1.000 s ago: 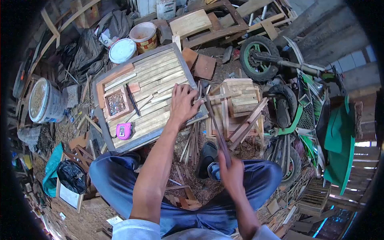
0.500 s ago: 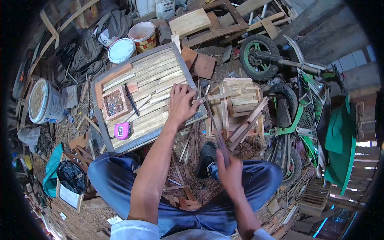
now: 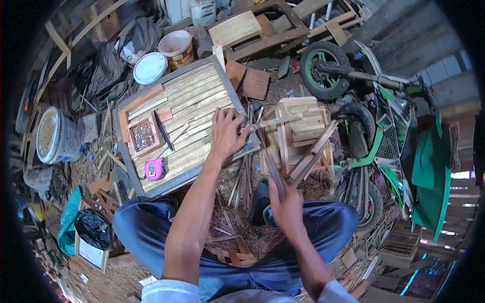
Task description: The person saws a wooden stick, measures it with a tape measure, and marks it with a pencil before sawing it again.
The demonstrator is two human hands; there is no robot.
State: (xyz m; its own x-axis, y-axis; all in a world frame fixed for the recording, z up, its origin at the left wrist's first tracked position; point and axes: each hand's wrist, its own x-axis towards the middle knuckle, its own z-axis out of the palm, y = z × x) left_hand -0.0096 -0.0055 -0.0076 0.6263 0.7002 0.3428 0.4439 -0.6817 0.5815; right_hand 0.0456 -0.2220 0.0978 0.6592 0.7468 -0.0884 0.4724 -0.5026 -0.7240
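My left hand (image 3: 228, 132) presses down at the right edge of a slatted wooden board (image 3: 202, 86), its fingers bent over a thin wooden strip (image 3: 280, 121). The strip sticks out past the edge to the right. My right hand (image 3: 287, 204) is closed round the near end of a long, narrow, dark saw (image 3: 272, 169). Its blade slants up to the strip, just right of my left thumb; teeth cannot be made out. On the board lie a small wooden box (image 3: 145, 134) of small metal pieces, a dark pen-like tool (image 3: 163, 132) and a pink tape measure (image 3: 154, 169).
A wooden frame piece (image 3: 298, 126) stands right of the board, with loose strips (image 3: 316, 151) leaning on it. A green motorbike (image 3: 371, 146) is beyond. Buckets (image 3: 177, 48) stand behind the board. Wood scraps (image 3: 240, 187) cover the floor between my legs.
My right hand has pushed the saw forward and slightly left, away from my body. My left hand stays on the strip. The whole view has shifted slightly.
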